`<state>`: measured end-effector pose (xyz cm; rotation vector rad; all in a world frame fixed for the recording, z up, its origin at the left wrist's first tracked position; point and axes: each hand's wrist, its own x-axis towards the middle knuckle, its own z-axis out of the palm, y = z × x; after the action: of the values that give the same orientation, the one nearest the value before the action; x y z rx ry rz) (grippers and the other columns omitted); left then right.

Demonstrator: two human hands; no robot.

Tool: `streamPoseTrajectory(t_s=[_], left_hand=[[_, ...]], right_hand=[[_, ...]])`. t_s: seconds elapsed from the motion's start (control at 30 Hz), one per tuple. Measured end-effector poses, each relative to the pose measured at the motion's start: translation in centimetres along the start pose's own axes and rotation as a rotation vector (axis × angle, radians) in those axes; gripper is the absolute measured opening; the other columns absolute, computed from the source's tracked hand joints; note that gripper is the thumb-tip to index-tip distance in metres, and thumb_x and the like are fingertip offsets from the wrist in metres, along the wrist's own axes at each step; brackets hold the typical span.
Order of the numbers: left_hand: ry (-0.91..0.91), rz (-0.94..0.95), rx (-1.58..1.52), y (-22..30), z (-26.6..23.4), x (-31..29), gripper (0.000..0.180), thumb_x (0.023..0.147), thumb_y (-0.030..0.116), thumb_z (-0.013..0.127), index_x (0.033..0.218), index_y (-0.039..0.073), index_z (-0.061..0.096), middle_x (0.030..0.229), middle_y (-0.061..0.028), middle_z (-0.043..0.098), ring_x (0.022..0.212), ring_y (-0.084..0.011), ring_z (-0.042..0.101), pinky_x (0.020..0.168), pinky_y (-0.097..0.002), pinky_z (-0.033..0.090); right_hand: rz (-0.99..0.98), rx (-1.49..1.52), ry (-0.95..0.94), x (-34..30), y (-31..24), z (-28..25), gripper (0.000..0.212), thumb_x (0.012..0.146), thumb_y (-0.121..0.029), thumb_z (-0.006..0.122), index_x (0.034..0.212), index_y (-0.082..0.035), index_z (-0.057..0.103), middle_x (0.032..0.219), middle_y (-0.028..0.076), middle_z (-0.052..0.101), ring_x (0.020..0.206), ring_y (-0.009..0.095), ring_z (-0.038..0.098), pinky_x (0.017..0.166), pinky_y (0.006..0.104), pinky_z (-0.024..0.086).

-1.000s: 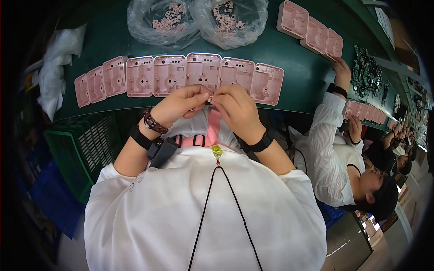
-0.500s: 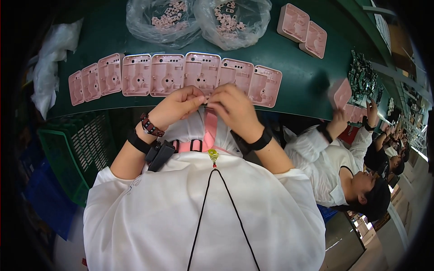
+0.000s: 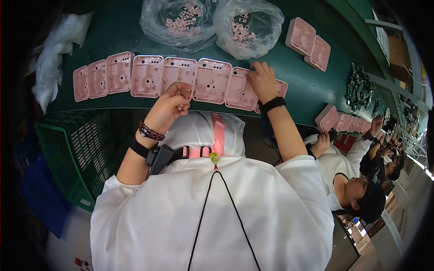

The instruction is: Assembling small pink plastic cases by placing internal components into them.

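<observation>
Row of pink plastic shells [image 3: 178,77] along near edge of green belt [image 3: 298,86], right hand [image 3: 262,81] fingers spread flat on the rightmost shell [image 3: 246,90], left hand [image 3: 172,106] curled closed at belt edge, contents unclear, two clear bags of small pink parts [image 3: 212,22] behind.

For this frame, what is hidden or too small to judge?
- Head view: whatever the left hand pinches, covered by its curled fingers.
- The pink case under the right hand, mostly hidden by that hand.
- Small parts in the two clear bags, too small to identify.
</observation>
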<state>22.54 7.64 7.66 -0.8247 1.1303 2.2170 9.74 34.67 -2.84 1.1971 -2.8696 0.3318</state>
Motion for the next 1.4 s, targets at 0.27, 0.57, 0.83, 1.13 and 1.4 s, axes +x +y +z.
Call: streamPoseTrajectory(t_s=[0.27, 0.57, 0.83, 1.13, 1.4], left_hand=[[-0.017, 0.030, -0.076, 0.1, -0.6, 0.0, 0.035, 0.079, 0.001, 0.048, 0.114, 0.006, 0.044, 0.093, -0.0001, 0.050, 0.071, -0.0084, 0.044, 0.061, -0.0210, 0.037], [-0.240, -0.009, 0.060, 1.3, -0.7, -0.3, 0.035, 0.080, 0.002, 0.049, 0.114, 0.005, 0.044, 0.100, -0.0057, 0.054, 0.072, -0.0088, 0.046, 0.064, -0.0213, 0.039], [-0.311, 0.027, -0.017, 1.5, -1.0, -0.3, 0.038, 0.076, 0.003, 0.049, 0.114, 0.004, 0.044, 0.106, -0.0107, 0.054, 0.074, -0.0131, 0.050, 0.067, -0.0242, 0.042], [-0.300, 0.015, 0.059, 1.4, -1.2, -0.1, 0.040, 0.075, -0.001, 0.047, 0.114, 0.002, 0.043, 0.108, -0.0122, 0.053, 0.086, -0.0177, 0.054, 0.075, -0.0277, 0.045], [-0.364, 0.068, -0.087, 1.2, -0.8, 0.4, 0.044, 0.074, -0.006, 0.045, 0.117, 0.002, 0.040, 0.113, -0.0126, 0.050, 0.105, -0.0222, 0.052, 0.092, -0.0347, 0.042]], right_hand=[[-0.135, -0.083, -0.091, 0.7, 0.5, -1.6, 0.008, 0.067, -0.014, 0.061, 0.073, -0.010, 0.065, 0.113, 0.001, 0.054, 0.103, 0.022, 0.048, 0.083, 0.0337, 0.038], [0.002, -0.135, -0.117, -0.6, -0.2, -0.6, 0.019, 0.068, -0.011, 0.061, 0.086, -0.014, 0.068, 0.117, 0.004, 0.051, 0.107, 0.025, 0.045, 0.089, 0.0365, 0.037], [0.354, 0.162, 0.063, -2.9, -2.0, -1.2, 0.027, 0.066, -0.009, 0.065, 0.093, -0.014, 0.066, 0.123, 0.010, 0.045, 0.108, 0.032, 0.043, 0.091, 0.0401, 0.035], [0.317, -0.125, 0.057, -1.6, -3.5, -0.8, 0.024, 0.069, -0.013, 0.064, 0.092, -0.015, 0.066, 0.120, 0.011, 0.046, 0.108, 0.032, 0.043, 0.092, 0.0442, 0.033], [0.277, 0.284, 0.160, 1.8, -9.5, -6.6, 0.028, 0.069, -0.010, 0.065, 0.096, -0.015, 0.063, 0.116, 0.012, 0.047, 0.108, 0.032, 0.043, 0.090, 0.0425, 0.034]])
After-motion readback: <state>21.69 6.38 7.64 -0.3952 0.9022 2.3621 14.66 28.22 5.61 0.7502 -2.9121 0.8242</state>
